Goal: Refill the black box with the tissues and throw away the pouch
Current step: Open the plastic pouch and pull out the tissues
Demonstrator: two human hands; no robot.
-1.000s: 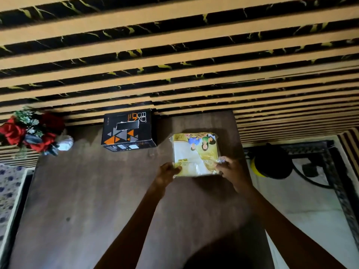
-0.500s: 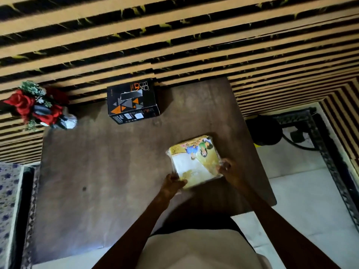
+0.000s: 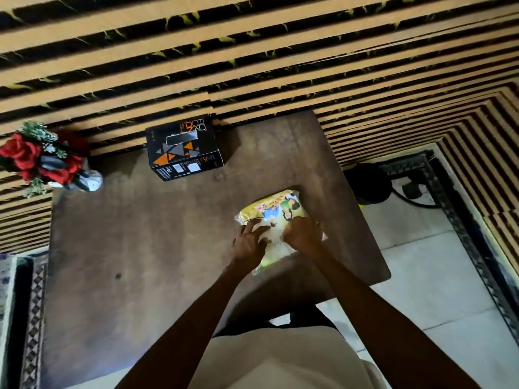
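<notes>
1. Our hands have moved from the pouch's (image 3: 276, 217) edges onto its top: left hand (image 3: 250, 240) spread flat, right hand (image 3: 302, 235) curled, pinching the wrap.
2. Pouch rests on the desk (image 3: 140, 248), well apart from the box (image 3: 184, 150) (still unopened); tearing likely comes next.

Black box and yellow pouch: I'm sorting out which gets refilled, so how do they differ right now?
The black box is a stiff carton standing untouched by the wall; the yellow pouch is soft plastic lying flat under the left hand and right hand. The box has a top slot; the pouch looks unopened. Both sit on the table.
</notes>
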